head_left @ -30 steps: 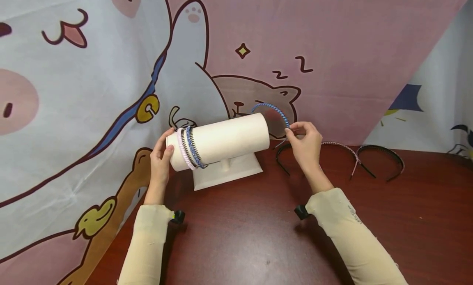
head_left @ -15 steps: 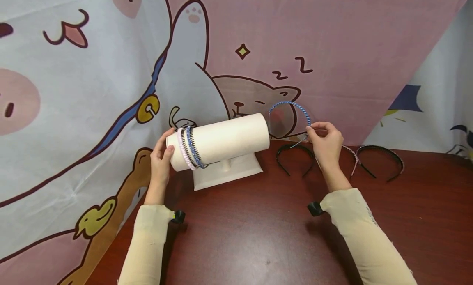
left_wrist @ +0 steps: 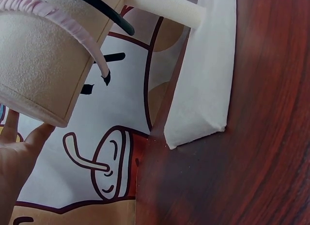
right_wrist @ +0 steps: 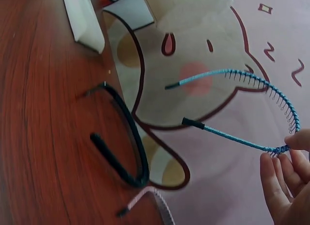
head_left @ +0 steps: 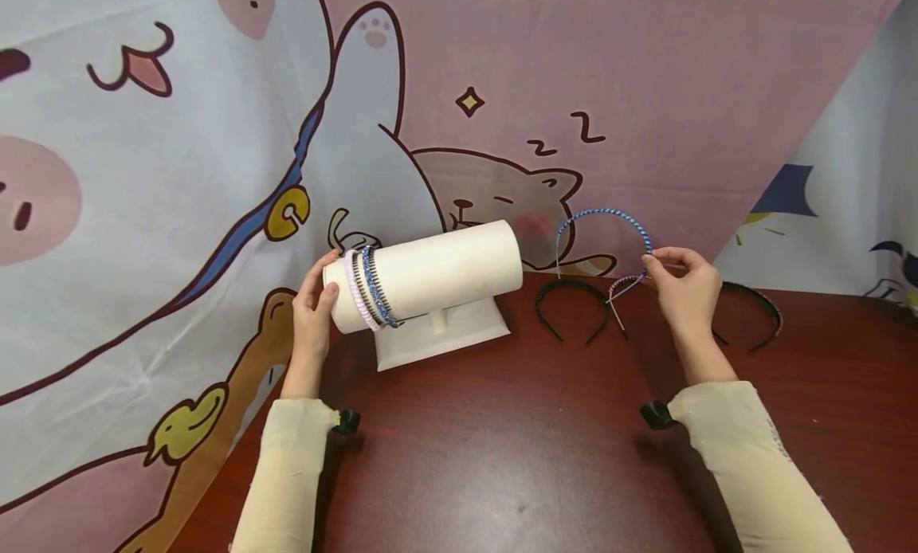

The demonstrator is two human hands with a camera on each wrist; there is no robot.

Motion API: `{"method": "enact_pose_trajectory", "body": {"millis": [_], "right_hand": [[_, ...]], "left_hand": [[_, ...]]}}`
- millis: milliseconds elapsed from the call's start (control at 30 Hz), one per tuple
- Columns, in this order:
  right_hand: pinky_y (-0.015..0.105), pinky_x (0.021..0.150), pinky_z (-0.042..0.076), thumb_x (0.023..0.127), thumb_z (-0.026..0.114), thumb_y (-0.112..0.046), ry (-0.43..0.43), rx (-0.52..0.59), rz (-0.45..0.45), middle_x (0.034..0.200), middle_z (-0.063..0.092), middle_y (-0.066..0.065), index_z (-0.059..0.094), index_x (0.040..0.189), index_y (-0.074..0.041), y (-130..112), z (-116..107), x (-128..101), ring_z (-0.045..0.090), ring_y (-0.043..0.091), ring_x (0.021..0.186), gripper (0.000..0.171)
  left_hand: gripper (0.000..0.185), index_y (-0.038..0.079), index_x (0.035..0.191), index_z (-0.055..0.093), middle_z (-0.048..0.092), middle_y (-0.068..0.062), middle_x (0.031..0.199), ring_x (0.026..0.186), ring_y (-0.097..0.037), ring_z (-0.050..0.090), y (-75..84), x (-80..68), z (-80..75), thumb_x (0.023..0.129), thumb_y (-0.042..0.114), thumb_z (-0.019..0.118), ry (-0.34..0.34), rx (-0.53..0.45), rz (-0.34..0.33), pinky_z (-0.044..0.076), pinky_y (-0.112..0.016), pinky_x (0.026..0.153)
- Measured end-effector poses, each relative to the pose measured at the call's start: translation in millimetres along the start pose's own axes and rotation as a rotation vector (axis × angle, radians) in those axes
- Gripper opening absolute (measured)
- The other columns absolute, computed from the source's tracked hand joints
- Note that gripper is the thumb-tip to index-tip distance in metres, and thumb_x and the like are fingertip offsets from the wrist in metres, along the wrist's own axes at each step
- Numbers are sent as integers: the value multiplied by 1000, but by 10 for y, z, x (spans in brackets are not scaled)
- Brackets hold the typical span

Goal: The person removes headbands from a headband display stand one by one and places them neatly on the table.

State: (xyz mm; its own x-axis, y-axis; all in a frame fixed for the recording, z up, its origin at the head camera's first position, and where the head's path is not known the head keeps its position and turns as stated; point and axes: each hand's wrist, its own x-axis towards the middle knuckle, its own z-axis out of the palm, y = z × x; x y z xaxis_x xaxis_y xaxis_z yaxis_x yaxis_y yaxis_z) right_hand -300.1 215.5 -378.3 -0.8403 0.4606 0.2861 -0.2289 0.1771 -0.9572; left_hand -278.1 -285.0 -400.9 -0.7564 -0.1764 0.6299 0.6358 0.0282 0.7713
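A cream cylindrical headband stand (head_left: pixel 452 270) on a flat base stands on the table at centre left. My left hand (head_left: pixel 310 318) holds its left end, thumb in front and the other fingers partly hidden behind. Near that end, the cylinder bears a pale pink headband (left_wrist: pixel 72 28) and a glittery blue headband (head_left: pixel 374 286), both with dark teeth. To the right, my right hand (head_left: pixel 688 294) pinches one side of a thin blue wrapped headband (head_left: pixel 610 211). It is held up off the table, arch uppermost, apart from the stand; its teeth (right_wrist: pixel 242 77) and dark tips show in the right wrist view.
On the dark red wooden table (head_left: pixel 502 457) lies a black headband (head_left: pixel 548 322), right of the stand. Beside it is a pinkish headband (head_left: pixel 618 318), partly behind my right hand, then another dark headband (head_left: pixel 770 310). A cartoon-printed cloth (head_left: pixel 681 99) hangs behind.
My right hand has moved right, carrying the blue headband away from the stand's right end and over the headbands on the table. My left hand keeps its place on the stand.
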Motion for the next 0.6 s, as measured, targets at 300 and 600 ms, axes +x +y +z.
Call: {"method": "enact_pose_trajectory", "body": {"millis": [300,600], "right_hand": [[9,51,48,86,75,-13,41,-107,-15,63,63,-27,73,89,-16,70,-401,70,61,-10,50,5],[10,58,33,86,76,-27,126,-350,-78,63,52,-43,78,96,-21,207,-833,111,49,-14,69,11]], "left_hand": [[47,3,141,55,57,-8,144,136,-16,47,-21,-4,10,94,12,55,-5,-20,-17,38,-22,108],[47,6,140,56,56,-10,146,138,-16,46,-15,-2,0,94,15,56,-9,-2,-3,36,-22,110]]}}
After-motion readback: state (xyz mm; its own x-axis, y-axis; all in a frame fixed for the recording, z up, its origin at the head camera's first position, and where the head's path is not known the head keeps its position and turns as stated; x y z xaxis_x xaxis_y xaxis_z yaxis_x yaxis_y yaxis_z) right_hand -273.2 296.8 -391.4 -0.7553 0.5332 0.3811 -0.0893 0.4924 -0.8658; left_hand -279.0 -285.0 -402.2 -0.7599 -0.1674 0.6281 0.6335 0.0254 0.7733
